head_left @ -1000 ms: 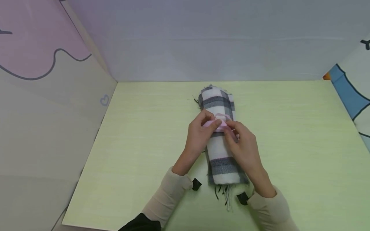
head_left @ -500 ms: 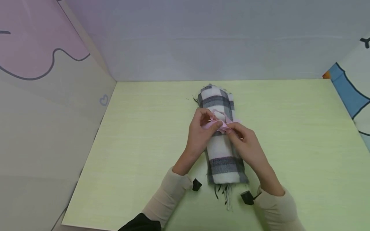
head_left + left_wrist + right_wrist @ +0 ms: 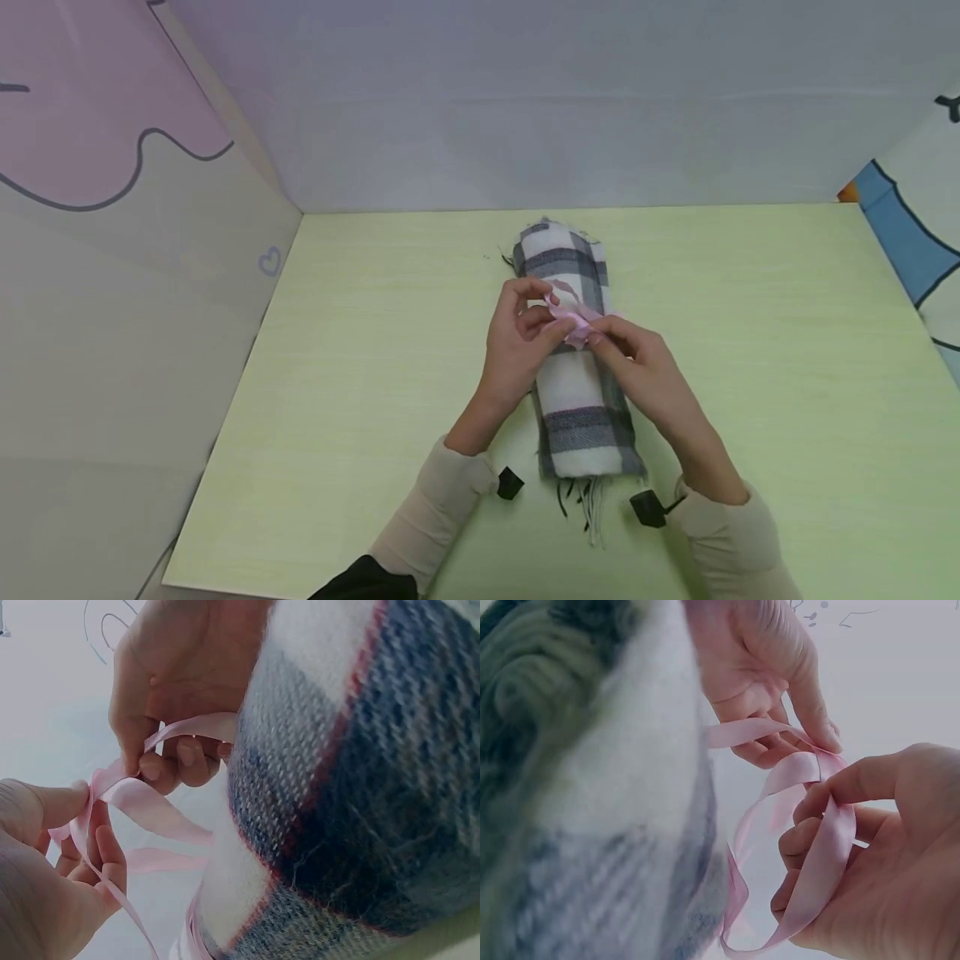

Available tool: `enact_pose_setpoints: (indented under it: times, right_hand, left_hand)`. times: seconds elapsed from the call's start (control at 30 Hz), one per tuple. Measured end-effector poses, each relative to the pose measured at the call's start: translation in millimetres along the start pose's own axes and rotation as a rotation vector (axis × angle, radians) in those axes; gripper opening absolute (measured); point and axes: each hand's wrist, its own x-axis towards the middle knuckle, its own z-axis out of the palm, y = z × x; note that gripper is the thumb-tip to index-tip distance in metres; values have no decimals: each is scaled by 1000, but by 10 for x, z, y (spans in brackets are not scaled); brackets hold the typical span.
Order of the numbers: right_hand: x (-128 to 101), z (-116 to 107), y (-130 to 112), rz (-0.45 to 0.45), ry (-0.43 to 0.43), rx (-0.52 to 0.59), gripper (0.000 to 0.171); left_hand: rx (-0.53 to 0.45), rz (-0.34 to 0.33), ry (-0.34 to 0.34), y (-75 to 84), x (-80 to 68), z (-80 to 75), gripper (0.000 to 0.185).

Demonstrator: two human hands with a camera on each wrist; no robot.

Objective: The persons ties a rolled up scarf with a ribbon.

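Observation:
A rolled grey-and-white plaid scarf (image 3: 581, 400) lies lengthwise on the pale green table (image 3: 750, 350). A pink satin ribbon (image 3: 572, 320) runs round its middle. Above the roll, my left hand (image 3: 543, 321) pinches one strand between thumb and fingers. My right hand (image 3: 600, 340) pinches the other strand just beside it. In the left wrist view the ribbon (image 3: 154, 812) loops between the left hand (image 3: 79, 840) and the right hand (image 3: 161, 761), next to the scarf (image 3: 360, 787). The right wrist view shows the ribbon (image 3: 814, 825) crossing between both hands beside the scarf (image 3: 592, 787).
Panels wall the table in: a pink and beige one on the left (image 3: 112, 208), a grey one behind (image 3: 562, 100), a blue-patterned one at the right (image 3: 911, 242). Scarf fringe (image 3: 588, 508) hangs toward the near edge. Black wrist camera mounts (image 3: 510, 482) sit by both sleeves.
Both hands have lifted the ribbon ends a little off the scarf and drawn them into a small raised bunch. The right forearm has slid slightly to the right. The scarf has stayed put.

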Motion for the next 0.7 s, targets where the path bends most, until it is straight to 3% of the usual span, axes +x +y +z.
enact_pose_setpoints:
  times: [0.17, 0.3, 0.4, 0.53, 0.7]
  right_hand:
    - [-29, 11, 46, -70, 58, -114, 25]
    - [-84, 38, 80, -243, 219, -200, 22]
    - [-140, 44, 81, -364, 286, -185, 22]
    - [-232, 42, 71, -386, 217, -154, 23]
    - [-283, 80, 100, -242, 72, -246, 22]
  left_hand:
    - [1, 17, 30, -16, 10, -4, 44]
    - [12, 36, 57, -19, 20, -6, 44]
    - [32, 48, 78, -21, 27, -5, 44]
    - [63, 58, 94, -27, 37, -6, 42]
    - [80, 56, 98, -31, 43, -15, 42]
